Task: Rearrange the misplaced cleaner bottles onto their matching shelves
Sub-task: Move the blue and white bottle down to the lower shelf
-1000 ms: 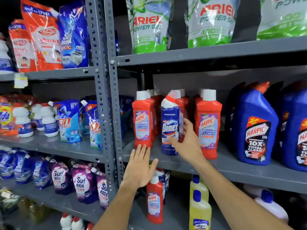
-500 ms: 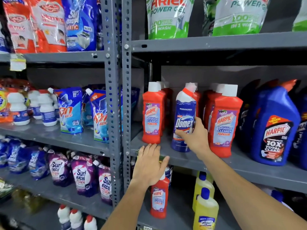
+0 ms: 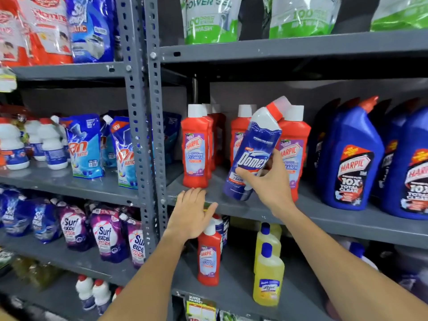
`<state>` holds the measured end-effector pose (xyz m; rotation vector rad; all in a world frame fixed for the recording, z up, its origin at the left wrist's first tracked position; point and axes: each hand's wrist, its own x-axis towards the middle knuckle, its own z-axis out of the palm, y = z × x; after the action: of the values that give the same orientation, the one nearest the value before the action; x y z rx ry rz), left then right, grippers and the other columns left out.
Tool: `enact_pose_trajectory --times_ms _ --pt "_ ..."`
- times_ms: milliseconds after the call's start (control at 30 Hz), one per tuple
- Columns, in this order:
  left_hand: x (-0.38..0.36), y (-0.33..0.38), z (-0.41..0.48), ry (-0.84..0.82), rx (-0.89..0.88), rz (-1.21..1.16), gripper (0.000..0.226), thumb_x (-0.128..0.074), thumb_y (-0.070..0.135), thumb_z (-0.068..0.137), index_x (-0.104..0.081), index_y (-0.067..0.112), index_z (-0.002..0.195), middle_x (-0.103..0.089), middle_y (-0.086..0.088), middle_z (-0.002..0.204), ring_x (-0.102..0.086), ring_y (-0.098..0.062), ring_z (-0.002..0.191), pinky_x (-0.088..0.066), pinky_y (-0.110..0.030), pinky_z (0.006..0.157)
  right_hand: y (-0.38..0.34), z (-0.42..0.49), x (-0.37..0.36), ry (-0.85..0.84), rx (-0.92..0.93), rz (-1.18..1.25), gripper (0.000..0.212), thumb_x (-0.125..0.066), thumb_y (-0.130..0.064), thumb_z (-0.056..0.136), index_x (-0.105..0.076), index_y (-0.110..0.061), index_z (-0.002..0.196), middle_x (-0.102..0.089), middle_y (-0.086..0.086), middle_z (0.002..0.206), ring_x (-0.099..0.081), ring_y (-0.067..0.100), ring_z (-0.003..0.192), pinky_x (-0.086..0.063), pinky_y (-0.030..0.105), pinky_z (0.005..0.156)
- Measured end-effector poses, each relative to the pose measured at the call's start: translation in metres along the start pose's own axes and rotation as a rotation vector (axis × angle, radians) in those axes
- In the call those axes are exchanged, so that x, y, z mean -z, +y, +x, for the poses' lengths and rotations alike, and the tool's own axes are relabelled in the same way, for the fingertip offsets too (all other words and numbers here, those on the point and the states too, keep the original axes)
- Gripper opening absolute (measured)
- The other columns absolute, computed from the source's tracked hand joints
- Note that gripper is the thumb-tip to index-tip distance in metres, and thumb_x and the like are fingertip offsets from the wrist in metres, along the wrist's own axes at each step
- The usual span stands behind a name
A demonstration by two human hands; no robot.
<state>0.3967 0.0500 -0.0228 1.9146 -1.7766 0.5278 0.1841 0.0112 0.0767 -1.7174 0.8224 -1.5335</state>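
I see my right hand (image 3: 269,181) wrapped around the lower part of a dark blue plastic Domex bottle with a red-and-white angled cap (image 3: 251,154). The bottle is up off the grey metal middle shelf (image 3: 347,218) and tilted, with its cap leaning to the right. It hangs in front of the row of red plastic Harpic bathroom cleaner bottles with white caps (image 3: 195,149), so it does not belong with them.

My left hand (image 3: 193,214) is flat and spread out, holding nothing. It rests at the front edge of the middle shelf, just above one lone red Harpic bottle (image 3: 209,258) standing on the lower shelf beside two yellow plastic bottles with blue caps (image 3: 268,274). That red one looks out of place too, I think.

So the job seems to be only at the start. One wrong bottle is picked up but not yet put in its home. I cannot see a clear row of other Domex bottles, though something blue sits hidden behind the lone red bottle. The big blue Harpic jugs (image 3: 349,158) on the right look fine where they are.
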Motion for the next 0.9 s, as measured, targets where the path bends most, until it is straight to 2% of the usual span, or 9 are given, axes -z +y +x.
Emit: enact_pose_trajectory --times_ms 100,167,267,433,567,633,733,833,900 --pt "0.004 0.001 0.001 -0.046 0.015 0.026 0.082 -0.010 0.065 0.088 -0.044 0.011 0.139 -0.050 -0.007 0.143 -0.038 -0.025 0.135 -0.018 -0.041 0.115 -0.004 -0.022 0.012 -0.055 -0.003 0.031 0.075 -0.094 -0.021 0.064 -0.050 -0.020 0.126 -0.069 -0.008 0.120 -0.069 0.005 0.106 -0.060 0.035 0.089" --pt "0.006 0.002 0.000 -0.070 0.039 0.021 0.079 -0.016 0.064 0.092 -0.035 0.010 0.146 -0.040 -0.009 0.153 -0.026 -0.026 0.144 -0.013 -0.043 0.119 -0.002 -0.041 0.020 -0.086 -0.012 0.046 0.075 -0.095 -0.017 0.062 -0.052 -0.020 0.123 -0.071 -0.008 0.116 -0.071 0.005 0.103 -0.060 0.033 0.088" --pt "0.004 0.004 -0.016 0.005 0.041 0.021 0.075 -0.024 0.060 0.098 -0.021 0.009 0.153 -0.021 -0.009 0.162 -0.008 -0.024 0.151 -0.008 -0.044 0.122 0.009 -0.071 0.027 -0.150 -0.028 0.024 0.074 -0.096 -0.015 0.060 -0.054 -0.022 0.120 -0.073 -0.010 0.113 -0.072 0.004 0.100 -0.060 0.029 0.085" --pt "-0.025 0.007 -0.078 0.071 0.066 -0.016 0.075 -0.026 0.056 0.100 -0.007 0.010 0.156 -0.004 -0.008 0.165 0.001 -0.022 0.152 -0.009 -0.044 0.122 0.047 -0.113 0.026 -0.277 -0.083 -0.067 0.077 -0.097 -0.020 0.056 -0.054 -0.026 0.119 -0.074 -0.014 0.110 -0.072 0.005 0.097 -0.059 0.031 0.085" --pt "-0.080 -0.006 -0.143 -0.161 0.139 -0.025 0.078 -0.014 0.061 0.099 -0.003 0.009 0.155 0.000 -0.009 0.165 0.004 -0.023 0.151 -0.013 -0.045 0.122 0.091 -0.144 0.016 -0.337 -0.152 -0.156 0.071 -0.096 -0.020 0.057 -0.053 -0.031 0.113 -0.070 -0.024 0.102 -0.068 -0.007 0.092 -0.051 0.013 0.077" --pt "-0.110 -0.015 -0.166 -0.277 0.153 -0.031 0.078 -0.013 0.061 0.099 -0.003 0.008 0.155 0.001 -0.009 0.164 0.004 -0.024 0.151 -0.016 -0.048 0.121 0.116 -0.157 0.007 -0.333 -0.203 -0.211 0.069 -0.095 -0.026 0.056 -0.050 -0.037 0.107 -0.068 -0.026 0.099 -0.067 -0.006 0.092 -0.054 0.021 0.081" --pt "-0.146 -0.025 -0.184 -0.436 0.191 -0.086 0.081 -0.009 0.063 0.095 0.004 0.011 0.155 0.011 -0.006 0.164 0.012 -0.020 0.150 -0.005 -0.043 0.123 0.158 -0.170 -0.007 -0.307 -0.285 -0.262 0.070 -0.093 -0.034 0.054 -0.049 -0.039 0.108 -0.070 -0.020 0.104 -0.070 0.006 0.097 -0.058 0.044 0.084" --pt "-0.172 -0.029 -0.191 -0.555 0.194 -0.121 0.079 -0.019 0.060 0.099 0.002 0.008 0.155 0.009 -0.008 0.165 0.012 -0.023 0.151 0.001 -0.040 0.122 0.192 -0.180 -0.021 -0.230 -0.345 -0.293 0.072 -0.095 -0.025 0.055 -0.046 -0.049 0.102 -0.068 -0.024 0.105 -0.069 0.012 0.099 -0.056 0.046 0.086" --pt "-0.188 -0.034 -0.192 -0.603 0.187 -0.127 0.080 -0.023 0.059 0.099 0.001 0.007 0.155 0.006 -0.010 0.165 0.010 -0.025 0.151 0.001 -0.040 0.122 0.211 -0.182 -0.031 -0.179 -0.392 -0.309 0.072 -0.094 -0.014 0.060 -0.046 -0.043 0.105 -0.067 -0.021 0.106 -0.068 0.013 0.097 -0.055 0.042 0.087"
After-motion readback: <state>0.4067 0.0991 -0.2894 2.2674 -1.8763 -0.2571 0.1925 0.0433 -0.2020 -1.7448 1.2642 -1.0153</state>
